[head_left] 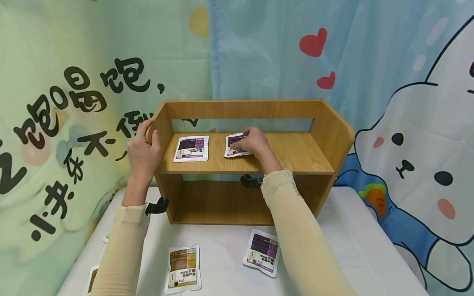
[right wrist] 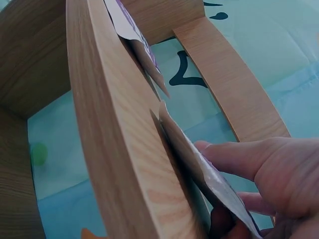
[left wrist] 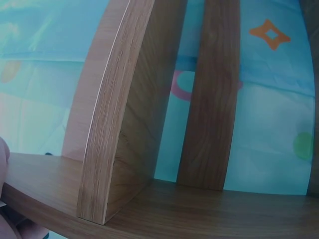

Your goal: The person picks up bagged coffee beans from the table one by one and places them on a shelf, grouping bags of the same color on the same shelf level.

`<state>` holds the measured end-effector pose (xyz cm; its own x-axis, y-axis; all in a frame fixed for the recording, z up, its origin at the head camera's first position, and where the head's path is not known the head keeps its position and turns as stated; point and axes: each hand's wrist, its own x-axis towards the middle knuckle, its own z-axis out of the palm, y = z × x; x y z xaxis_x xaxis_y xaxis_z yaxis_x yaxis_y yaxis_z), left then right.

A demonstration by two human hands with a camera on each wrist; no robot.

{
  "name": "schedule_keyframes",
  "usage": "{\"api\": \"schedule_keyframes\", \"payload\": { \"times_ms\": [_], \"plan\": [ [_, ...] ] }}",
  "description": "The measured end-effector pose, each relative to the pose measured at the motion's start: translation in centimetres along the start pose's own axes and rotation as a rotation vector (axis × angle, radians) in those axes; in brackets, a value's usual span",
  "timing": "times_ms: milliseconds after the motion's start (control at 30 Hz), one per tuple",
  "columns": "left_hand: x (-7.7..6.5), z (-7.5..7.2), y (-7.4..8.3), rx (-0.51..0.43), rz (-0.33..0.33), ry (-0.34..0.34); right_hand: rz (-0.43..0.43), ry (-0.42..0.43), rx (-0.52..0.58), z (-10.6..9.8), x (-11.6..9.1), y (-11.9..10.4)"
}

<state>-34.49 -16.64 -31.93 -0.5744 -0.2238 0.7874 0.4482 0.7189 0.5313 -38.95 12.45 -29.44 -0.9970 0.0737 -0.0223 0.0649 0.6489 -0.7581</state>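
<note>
A wooden two-tier shelf [head_left: 240, 166] stands on the table. My left hand [head_left: 143, 150] grips the front edge of its left side panel. My right hand [head_left: 255, 144] pinches a purple-and-white pouch [head_left: 232, 146] on the upper tier; in the right wrist view, fingers lie on both sides of this pouch [right wrist: 199, 164]. To its left on the same tier, a second purple-and-white pouch [head_left: 191, 149] lies flat, apart from it. In the left wrist view only a sliver of the left hand [left wrist: 15, 224] shows beside the wooden panel [left wrist: 114, 119].
In front of the shelf, a third purple pouch [head_left: 262, 252] and a brown-and-white pouch [head_left: 183, 269] lie on the white tabletop [head_left: 218, 263]. Another brown pouch [head_left: 92, 279] is partly hidden by the left sleeve. Printed curtains [head_left: 259, 61] hang close behind the shelf.
</note>
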Motion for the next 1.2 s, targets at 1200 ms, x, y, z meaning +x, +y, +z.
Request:
{"api": "schedule_keyframes", "payload": {
  "times_ms": [1200],
  "plan": [
    [0.0, -0.1, -0.1, 0.002, -0.002, -0.006, -0.117, 0.064, -0.094, -0.9, -3.4, 1.1]
  ]
}}
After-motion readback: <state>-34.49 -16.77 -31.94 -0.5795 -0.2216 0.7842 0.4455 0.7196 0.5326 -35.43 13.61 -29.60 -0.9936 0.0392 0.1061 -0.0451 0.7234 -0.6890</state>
